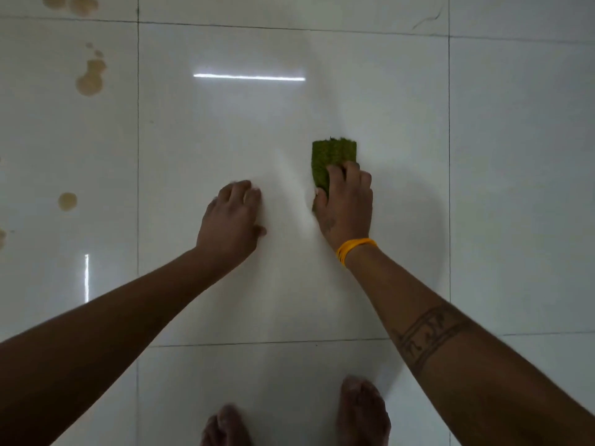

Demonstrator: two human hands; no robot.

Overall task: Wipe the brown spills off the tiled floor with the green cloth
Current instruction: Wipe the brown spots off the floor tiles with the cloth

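The folded green cloth [331,156] lies flat on the white tiled floor [225,130], right of centre. My right hand [346,204] grips its near end, thumb along the left edge and fingers curled over the top. A short way to the left, my left hand [233,217] rests on the bare tile with its fingers bent, holding nothing. Brown spills mark the tiles at the far left: a large blotch [91,77], a round spot [67,201], a smear at the edge [2,238] and patches at the top [72,3].
My two bare feet [362,413] stand at the bottom of the view, just behind the hands. A thin dark squiggle [428,19] lies on the tile at the top right. Bright light reflections streak the glossy floor.
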